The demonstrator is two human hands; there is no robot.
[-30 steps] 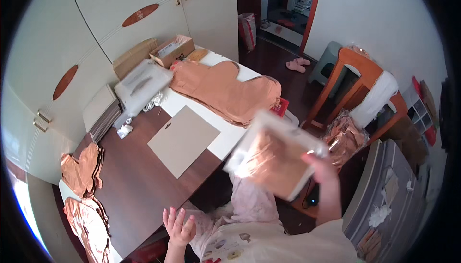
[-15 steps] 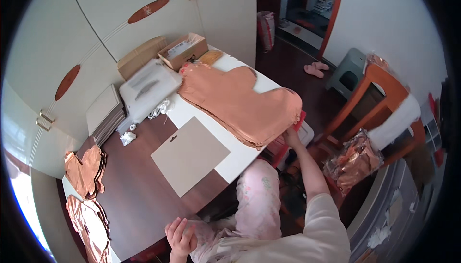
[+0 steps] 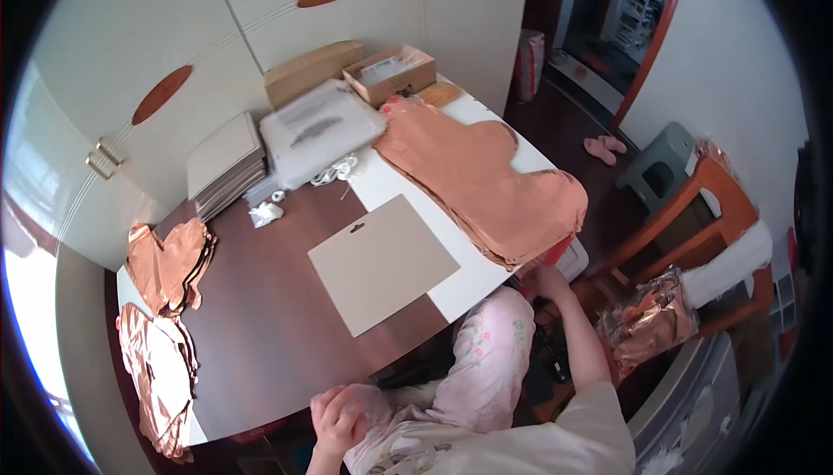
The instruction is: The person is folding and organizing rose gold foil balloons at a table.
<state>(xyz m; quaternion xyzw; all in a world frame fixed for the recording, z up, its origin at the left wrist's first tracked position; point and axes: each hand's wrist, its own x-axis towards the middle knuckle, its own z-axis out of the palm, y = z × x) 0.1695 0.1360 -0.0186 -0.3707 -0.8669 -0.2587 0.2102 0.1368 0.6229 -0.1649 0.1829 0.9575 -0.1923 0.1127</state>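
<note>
both my hands are in view, well apart. my left hand [image 3: 340,419] is at the desk's near edge, by my knee, its fingers curled in toward the palm; i cannot tell whether anything is tucked inside. my right hand [image 3: 545,282] reaches out past my other knee to the desk's right-hand edge, just under the end of a pile of copper-coloured foil shapes [image 3: 482,180]. its fingertips are partly hidden there, so i cannot tell if they are spread or pinching something. right beside it is a red item [image 3: 557,252], with a white rounded rim [image 3: 574,260] next to that.

the foil pile lies flat along the far right side of the brown and white desk [image 3: 269,319], wide and lobed. between it and me a beige card [image 3: 382,267] with a hanging slot lies flat, partly on the brown surface and partly on the white. farther back are a stack of similar cards [image 3: 226,163], a pile of clear plastic sleeves [image 3: 321,128], a white cord [image 3: 334,171] and an open cardboard box [image 3: 395,76]. more foil pieces [image 3: 167,267] lie at the left edge. off to my right, a clear bag of folded foil [image 3: 655,319] is by the wooden chair [image 3: 716,193].
</note>
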